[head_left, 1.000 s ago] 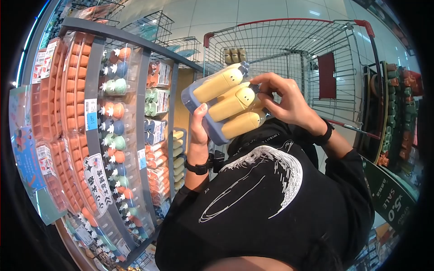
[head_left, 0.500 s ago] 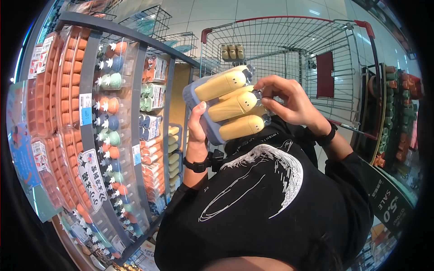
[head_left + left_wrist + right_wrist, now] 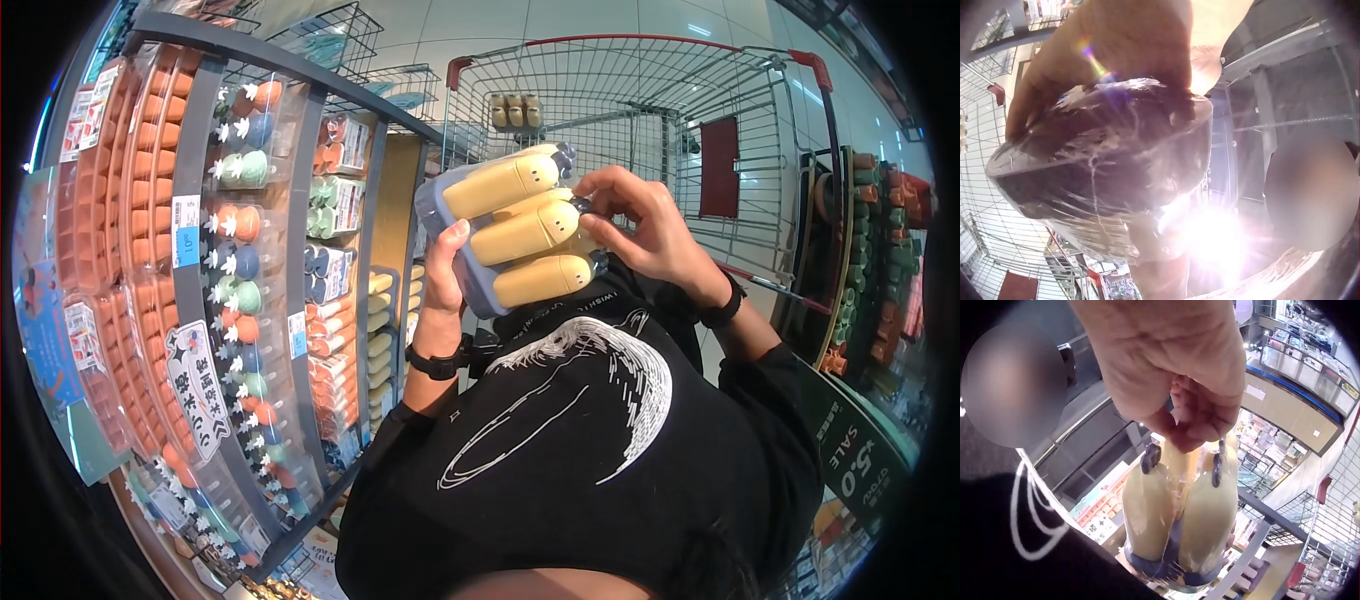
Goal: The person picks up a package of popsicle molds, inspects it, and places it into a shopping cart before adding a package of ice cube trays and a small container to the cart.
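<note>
A clear-wrapped pack of yellow bottle-shaped figures with small dotted faces is held up before the chest. Its blue base is gripped by my left hand, thumb lying over the near side. From the left wrist view, the fingers of the left hand curl over the glossy wrapped base. At the other end, my right hand pinches the top of the middle figure. The right wrist view shows the thumb and fingers of the right hand meeting there, between two dark blue knobs.
A wire shopping cart stands ahead, with a small similar pack inside. Shelves of orange pots and boxed coloured items rise close at the left. A dark sale sign juts in at the right.
The pack and both hands have shifted slightly right in the head view. Both holds stay the same, with the right fingers still at the middle figure's top.
</note>
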Motion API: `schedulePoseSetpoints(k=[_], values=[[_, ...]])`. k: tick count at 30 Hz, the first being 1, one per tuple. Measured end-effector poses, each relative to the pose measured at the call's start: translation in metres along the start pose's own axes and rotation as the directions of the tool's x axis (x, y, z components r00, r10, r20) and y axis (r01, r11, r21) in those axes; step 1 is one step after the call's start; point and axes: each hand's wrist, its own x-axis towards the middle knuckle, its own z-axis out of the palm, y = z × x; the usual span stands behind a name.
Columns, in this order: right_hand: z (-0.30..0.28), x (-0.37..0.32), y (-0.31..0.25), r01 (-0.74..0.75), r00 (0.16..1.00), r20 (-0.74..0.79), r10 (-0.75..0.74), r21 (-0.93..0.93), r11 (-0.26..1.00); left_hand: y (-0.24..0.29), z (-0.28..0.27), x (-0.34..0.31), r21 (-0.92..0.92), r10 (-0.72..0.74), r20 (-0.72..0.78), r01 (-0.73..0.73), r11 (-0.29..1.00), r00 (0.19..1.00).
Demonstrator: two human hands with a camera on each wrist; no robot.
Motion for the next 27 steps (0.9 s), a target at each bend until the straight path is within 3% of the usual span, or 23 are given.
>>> schedulePoseSetpoints(k=[7,14,22,27], values=[[0.002,0.0,0.0,0.028,0.998,0.046,-0.032,0.074,0.997,0.002,-0.005,-0.002,0.033,0.0,-0.01,0.0,0.999,1.0],[0.003,-0.001,0.003,0.01,0.999,0.042,-0.011,0.036,0.999,0.0,-0.008,-0.003,0.015,-0.006,-0.018,0.006,1.0,1.0],[0.003,-0.003,0.0,-0.07,0.996,0.068,0.055,0.238,0.969,0.0,-0.01,-0.005,-0.052,-0.055,0.032,0.057,0.997,0.998],[0.004,-0.01,0.002,-0.072,0.996,0.058,0.062,0.196,0.978,-0.004,-0.012,-0.006,-0.057,-0.038,0.023,0.039,0.998,0.999]])
